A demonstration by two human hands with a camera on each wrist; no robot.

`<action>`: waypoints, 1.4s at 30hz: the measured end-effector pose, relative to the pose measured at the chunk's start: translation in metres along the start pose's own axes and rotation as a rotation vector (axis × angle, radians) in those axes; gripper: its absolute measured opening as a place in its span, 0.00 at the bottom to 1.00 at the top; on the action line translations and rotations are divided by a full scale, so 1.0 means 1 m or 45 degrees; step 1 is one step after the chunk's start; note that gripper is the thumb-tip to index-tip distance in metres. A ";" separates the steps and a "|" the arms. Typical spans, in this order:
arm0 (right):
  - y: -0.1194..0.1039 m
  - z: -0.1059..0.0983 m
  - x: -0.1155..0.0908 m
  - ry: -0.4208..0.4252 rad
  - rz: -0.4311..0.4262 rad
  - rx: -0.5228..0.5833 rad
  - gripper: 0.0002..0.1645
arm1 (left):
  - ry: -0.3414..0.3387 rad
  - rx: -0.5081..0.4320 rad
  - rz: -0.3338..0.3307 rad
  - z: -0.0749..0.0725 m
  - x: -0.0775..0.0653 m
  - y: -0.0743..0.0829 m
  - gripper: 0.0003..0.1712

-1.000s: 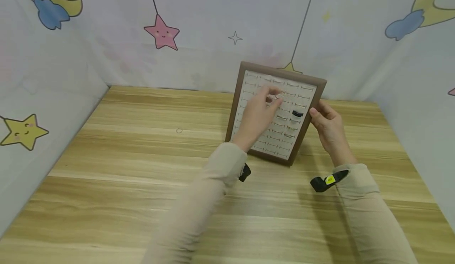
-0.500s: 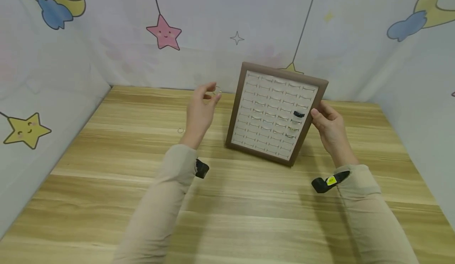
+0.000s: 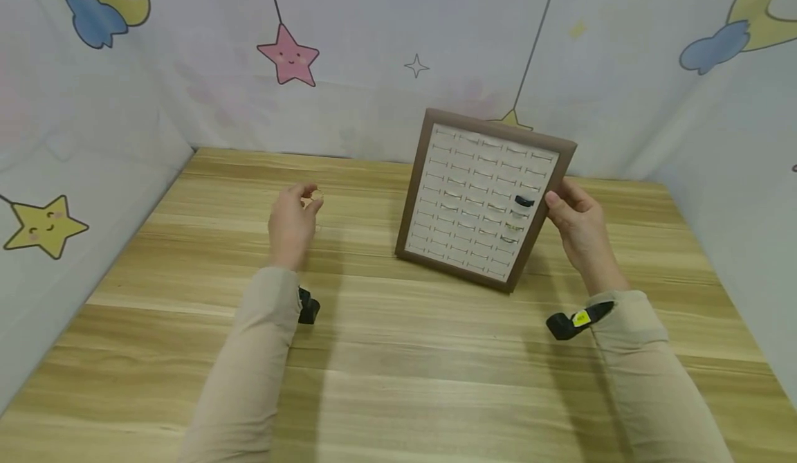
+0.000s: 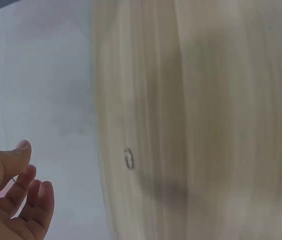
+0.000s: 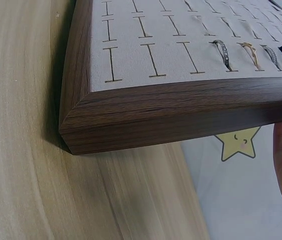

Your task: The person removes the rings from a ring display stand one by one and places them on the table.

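Observation:
Away from the board, my left hand (image 3: 290,226) is over the left part of the table, pinching a thin gold-coloured ring (image 3: 317,196) between thumb and finger. Another ring, a silver one (image 4: 129,158), lies on the wood in the left wrist view. My right hand (image 3: 577,224) grips the right edge of a brown-framed ring display board (image 3: 407,193), thumb in front and fingers behind, keeping it tilted up. Along the board's right side sit a black ring (image 3: 524,201), a gold ring (image 5: 251,54) and silver rings (image 5: 221,53). Many other slots hold nothing.
The wood-grain table (image 3: 398,366) meets a pale curtain (image 3: 367,68) printed with stars and moons behind it and at both sides. A black wrist camera (image 3: 308,305) is strapped to the left sleeve and another black camera (image 3: 562,325) to the right.
My left hand has left the front of the board and moved left and then down with the ring, toward the ring on the table. My right hand and the board stay in place.

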State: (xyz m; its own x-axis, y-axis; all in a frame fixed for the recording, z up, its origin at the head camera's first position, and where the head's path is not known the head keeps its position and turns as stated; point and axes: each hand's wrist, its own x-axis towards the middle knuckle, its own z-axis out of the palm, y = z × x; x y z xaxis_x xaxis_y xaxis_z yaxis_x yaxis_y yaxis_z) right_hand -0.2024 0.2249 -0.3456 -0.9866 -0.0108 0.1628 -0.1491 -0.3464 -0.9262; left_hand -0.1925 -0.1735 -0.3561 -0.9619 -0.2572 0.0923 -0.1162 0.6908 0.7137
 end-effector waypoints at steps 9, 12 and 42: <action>0.000 -0.002 -0.001 -0.002 -0.004 0.009 0.13 | -0.101 0.201 -0.026 -0.011 -0.004 -0.033 0.21; 0.000 -0.003 -0.001 -0.012 -0.002 0.015 0.13 | -0.154 0.224 -0.051 -0.013 -0.004 -0.041 0.21; 0.001 -0.002 0.001 0.001 0.000 0.012 0.13 | -0.262 0.229 -0.198 -0.013 -0.001 -0.060 0.23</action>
State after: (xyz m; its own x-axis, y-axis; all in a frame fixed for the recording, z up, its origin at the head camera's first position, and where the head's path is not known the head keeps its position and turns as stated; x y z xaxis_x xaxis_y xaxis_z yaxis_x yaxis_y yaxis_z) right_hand -0.2037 0.2261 -0.3473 -0.9867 -0.0104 0.1625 -0.1483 -0.3552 -0.9230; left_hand -0.1810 -0.2237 -0.3899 -0.9570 -0.2395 -0.1637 -0.2899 0.7674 0.5719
